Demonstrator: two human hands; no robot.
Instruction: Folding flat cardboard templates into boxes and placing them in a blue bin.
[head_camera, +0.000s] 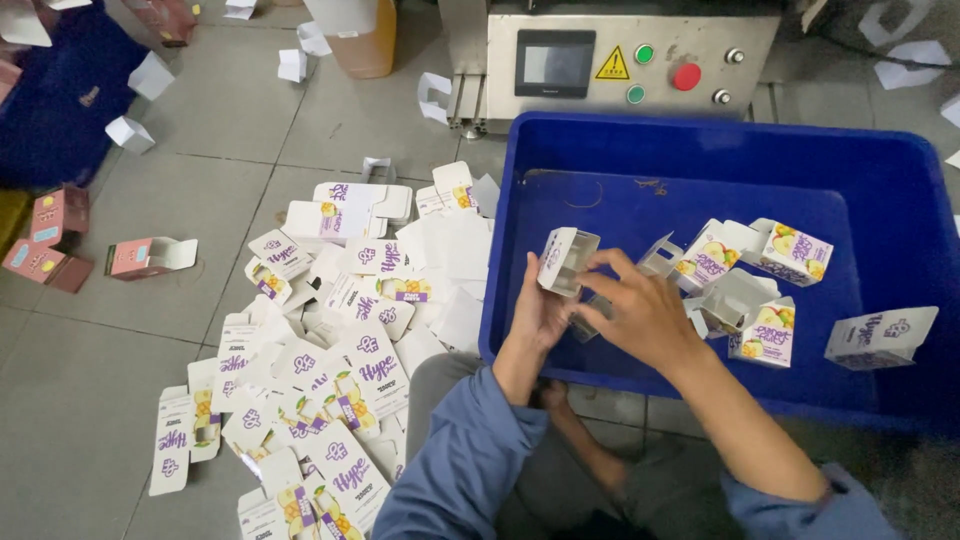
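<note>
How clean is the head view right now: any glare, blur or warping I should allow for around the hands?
Head view: light is even and soft, with only faint shadows inside the blue bin. The machine screen shows a pale reflection. The left hand and right hand are slightly motion-blurred around the small carton; the flat cartons on the floor look sharp. Wide-angle bending shows toward the edges.

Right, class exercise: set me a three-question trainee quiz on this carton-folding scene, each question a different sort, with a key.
1. True or false: the blue tub holds several made-up cartons.
2. Which hand touches the small white carton? A) only the left hand B) only the right hand C) both
3. Fill in: the flat cartons lie in a heap on the ____.

Key: 1 true; 2 C; 3 floor.
</note>
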